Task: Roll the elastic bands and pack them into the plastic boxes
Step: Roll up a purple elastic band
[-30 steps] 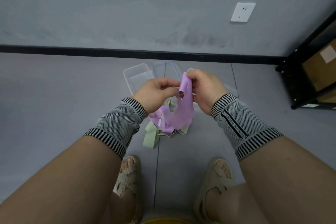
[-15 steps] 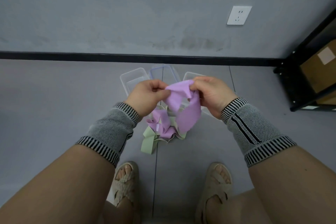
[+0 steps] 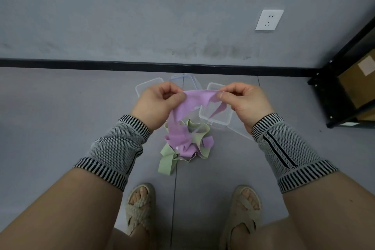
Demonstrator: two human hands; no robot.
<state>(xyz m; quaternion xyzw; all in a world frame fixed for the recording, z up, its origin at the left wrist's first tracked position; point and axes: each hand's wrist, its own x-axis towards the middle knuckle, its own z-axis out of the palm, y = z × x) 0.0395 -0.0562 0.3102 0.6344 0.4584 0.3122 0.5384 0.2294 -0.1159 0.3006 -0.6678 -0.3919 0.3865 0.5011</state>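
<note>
Head-camera view, looking down past bare knees: a person stretches a lilac flat elastic band point(image 3: 199, 97) between two hands above a grey floor point(image 3: 60, 117). The left hand point(image 3: 157, 105) pinches one end between thumb and curled fingers; the right hand point(image 3: 244, 101) pinches the other end the same way, so the band's top edge runs taut from hand to hand while the rest hangs down toward a loose heap of lilac and pale green elastic bands point(image 3: 185, 144) on the floor, just in front of the feet.

Three clear plastic boxes lie on the floor beyond the heap, close together. The right-hand clear rectangular box point(image 3: 219, 122) stands open, and nothing can be made out inside it; a tail of the held band hangs in front of it. The left-hand clear box point(image 3: 146, 86) and the middle clear box with a bluish rim point(image 3: 182, 79) are largely hidden behind the hands, so their contents cannot be told.

Both wrists wear grey knitted sleeves with black-and-white striped cuffs point(image 3: 119, 148). Woven beige sandals point(image 3: 140, 207) show below. A black skirting strip point(image 3: 101, 64) edges the grey wall, which carries a white wall socket point(image 3: 269, 19). A black metal shelf frame point(image 3: 332, 97) holding a brown cardboard carton point(image 3: 359, 85) stands at the right.
</note>
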